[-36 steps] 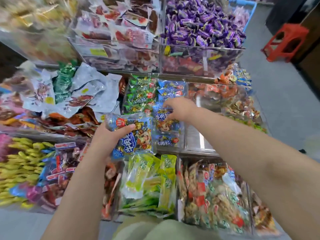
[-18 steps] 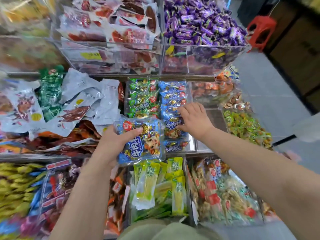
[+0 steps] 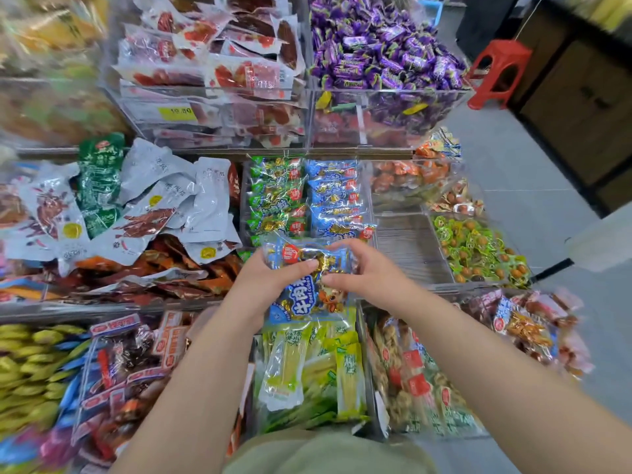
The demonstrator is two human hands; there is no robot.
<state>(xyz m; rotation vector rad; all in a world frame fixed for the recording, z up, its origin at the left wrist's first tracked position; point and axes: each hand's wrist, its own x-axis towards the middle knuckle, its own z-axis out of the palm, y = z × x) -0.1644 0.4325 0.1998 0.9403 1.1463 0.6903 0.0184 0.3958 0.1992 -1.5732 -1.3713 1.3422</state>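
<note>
Bins of clear acrylic (image 3: 393,119) crowd front and left; grey tiled floor (image 3: 513,186) opens rightward. Left hand (image 3: 263,283) and right hand (image 3: 367,278) both clamp a blue crinkly plastic snack bag (image 3: 301,304).

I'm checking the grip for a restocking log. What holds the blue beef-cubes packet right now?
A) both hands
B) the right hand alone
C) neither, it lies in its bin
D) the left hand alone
A: the left hand and the right hand each grip the blue beef-cubes packet from their own side, thumbs on its front.
</note>
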